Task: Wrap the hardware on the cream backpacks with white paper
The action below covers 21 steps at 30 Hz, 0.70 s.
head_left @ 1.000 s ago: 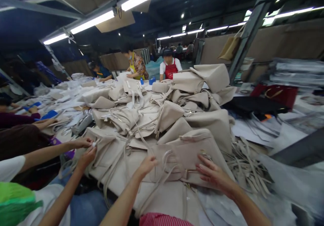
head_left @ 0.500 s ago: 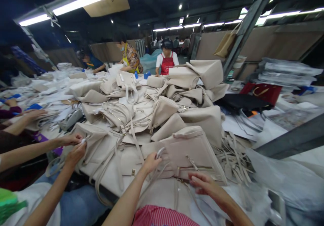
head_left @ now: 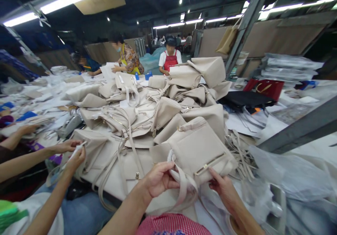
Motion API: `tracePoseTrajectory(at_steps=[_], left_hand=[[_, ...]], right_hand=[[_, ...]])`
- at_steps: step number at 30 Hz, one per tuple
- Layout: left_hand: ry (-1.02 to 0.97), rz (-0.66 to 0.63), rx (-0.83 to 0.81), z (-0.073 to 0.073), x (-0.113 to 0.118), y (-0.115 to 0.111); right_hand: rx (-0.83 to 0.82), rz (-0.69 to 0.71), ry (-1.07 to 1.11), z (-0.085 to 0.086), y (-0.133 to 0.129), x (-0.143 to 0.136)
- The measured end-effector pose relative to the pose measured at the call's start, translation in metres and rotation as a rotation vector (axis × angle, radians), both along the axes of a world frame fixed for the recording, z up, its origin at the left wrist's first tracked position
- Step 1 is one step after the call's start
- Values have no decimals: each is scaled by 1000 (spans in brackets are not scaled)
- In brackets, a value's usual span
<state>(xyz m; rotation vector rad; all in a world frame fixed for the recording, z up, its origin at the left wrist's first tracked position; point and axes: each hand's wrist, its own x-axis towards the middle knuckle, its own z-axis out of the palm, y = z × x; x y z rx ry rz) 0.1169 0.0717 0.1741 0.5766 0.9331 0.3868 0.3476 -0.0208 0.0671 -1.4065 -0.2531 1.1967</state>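
In front of me a beige handbag (head_left: 195, 140) lies tilted on the pile, its gold zipper facing up. My left hand (head_left: 159, 180) is closed around a beige strap (head_left: 182, 189) with white wrapping, at the bag's left side. My right hand (head_left: 223, 189) pinches the lower edge of the same bag, just below the zipper. Behind it rises a heap of similar beige bags (head_left: 168, 112). Another bag with a gold clasp (head_left: 133, 170) lies left of my left hand.
At my left, a co-worker's hands (head_left: 75, 150) work on a white-wrapped strip beside a bag. Loose straps (head_left: 240, 157) and clear plastic (head_left: 289, 178) lie at right, near a slanted metal beam (head_left: 302, 126). A red bag (head_left: 271, 89) stands farther back. People work across the table.
My right hand has come onto the bag's lower edge. The bag is now turned at an angle and its straps are drawn toward me in my left hand. The view has shifted slightly.
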Motion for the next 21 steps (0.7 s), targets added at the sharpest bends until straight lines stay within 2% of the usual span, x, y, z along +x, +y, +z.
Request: tracePoseTrajectory(at_steps=[3,6,8,9,11,13,15,17,19,21], left_hand=[[-244,103,-111,52,12,-21],[-455,244,-229,103,22,-40],[-470,332,-226,125,29,-45],[-466,390,-209,130,32,-43],[-433,522,-170,126,36,-33],[-366,622,-155,109,37,-17],[-320,650,-156,89,33,0],[-314,683,-137,75,26,11],[-322,719,-118,70,17,18],[-324,743,-112,69,8,22]], right_hand=[[92,-13,20,37,16,19],[141,63,-31,80,35,34],[174,108,-83,108,45,34],[173,119,-108,119,49,32],[159,146,-188,133,52,22],[176,233,-365,133,49,9],[234,376,-584,123,44,-5],[288,519,-740,108,39,-18],[333,602,-832,94,36,-30],[387,622,-935,87,36,-41]])
